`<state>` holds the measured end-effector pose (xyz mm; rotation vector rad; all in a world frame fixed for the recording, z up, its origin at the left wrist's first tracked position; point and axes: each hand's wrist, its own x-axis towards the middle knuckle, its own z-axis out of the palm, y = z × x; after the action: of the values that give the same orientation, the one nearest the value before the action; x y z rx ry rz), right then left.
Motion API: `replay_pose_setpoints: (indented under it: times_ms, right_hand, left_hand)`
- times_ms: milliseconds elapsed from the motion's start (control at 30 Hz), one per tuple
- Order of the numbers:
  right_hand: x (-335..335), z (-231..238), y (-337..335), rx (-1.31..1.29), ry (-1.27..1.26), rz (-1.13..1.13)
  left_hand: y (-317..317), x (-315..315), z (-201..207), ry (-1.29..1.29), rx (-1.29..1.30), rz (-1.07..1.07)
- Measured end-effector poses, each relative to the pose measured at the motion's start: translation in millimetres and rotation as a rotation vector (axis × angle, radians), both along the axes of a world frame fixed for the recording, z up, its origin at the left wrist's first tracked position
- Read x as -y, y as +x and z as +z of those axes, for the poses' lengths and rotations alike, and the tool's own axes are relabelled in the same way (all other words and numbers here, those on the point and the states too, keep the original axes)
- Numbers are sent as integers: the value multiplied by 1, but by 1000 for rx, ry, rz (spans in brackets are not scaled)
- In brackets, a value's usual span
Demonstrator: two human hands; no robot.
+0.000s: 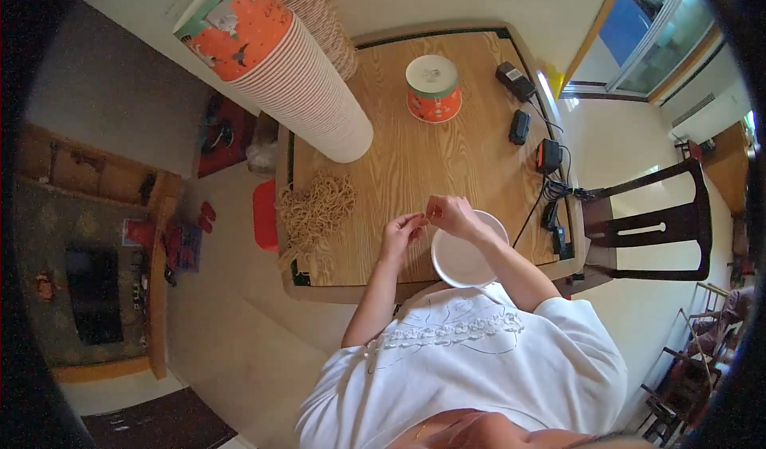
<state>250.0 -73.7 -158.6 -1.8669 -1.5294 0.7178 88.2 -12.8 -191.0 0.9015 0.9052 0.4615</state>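
My left hand (404, 232) and my right hand (452, 214) meet near the front of the wooden table (399, 170), fingertips pinched close together. Whatever lies between the fingers is too small to make out. Beneath my right wrist and forearm is a round white paper tub (460, 259), its wide mouth facing up, close to the table's front edge. To the left of my hands lies a loose, tangled heap of tan twine pieces (319, 205).
A tall stack of nested orange paper tubs (295, 74) rises at the far left, another stack (315, 14) behind it. One orange-and-green tub (433, 90) stands upside down farther back. Black chargers (515, 82) and cables line the right edge, by a dark wooden chair (654, 229).
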Motion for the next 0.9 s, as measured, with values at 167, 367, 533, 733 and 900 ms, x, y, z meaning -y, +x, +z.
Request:
replay_pose_setpoints:
  times_ms: [167,367,533,733,900]
  right_hand:
    - [2,0,1,15,27,13]
    - [1,-1,1,63,15,37]
    - [2,-2,1,118,20,48]
    - [2,3,1,191,-3,68]
    - [3,-5,2,224,34,39]
  left_hand:
    - [-3,-2,-6,15,-36,-55]
    - [0,-2,-5,46,-127,-79]
    - [1,-3,-3,41,-142,-70]
    - [1,-1,-2,114,-149,-71]
    - [6,3,1,233,-196,-18]
